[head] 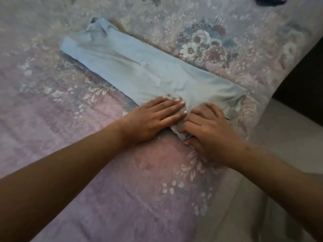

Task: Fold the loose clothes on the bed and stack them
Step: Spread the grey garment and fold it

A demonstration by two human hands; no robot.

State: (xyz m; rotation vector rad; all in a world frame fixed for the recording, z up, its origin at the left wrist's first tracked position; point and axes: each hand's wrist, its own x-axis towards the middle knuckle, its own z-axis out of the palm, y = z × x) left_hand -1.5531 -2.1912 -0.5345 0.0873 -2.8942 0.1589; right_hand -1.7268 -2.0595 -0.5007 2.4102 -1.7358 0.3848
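Both hands meet at the near end of a pale blue garment [139, 67] (folded into a long strip) on the floral bedspread [52, 119]. Left hand [153, 117] presses flat, fingers straight; right hand [208, 130] pinches the bunched hem.

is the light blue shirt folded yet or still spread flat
Partly folded: the light blue shirt lies as a long narrow strip, left hand flat on its near end.

Dark item [270, 0] cut off at top edge

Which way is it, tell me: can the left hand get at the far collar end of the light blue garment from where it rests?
Probably yes. The left hand lies flat on the light blue garment near end; nothing lies between it and the collar end, though it needs a long forward reach.
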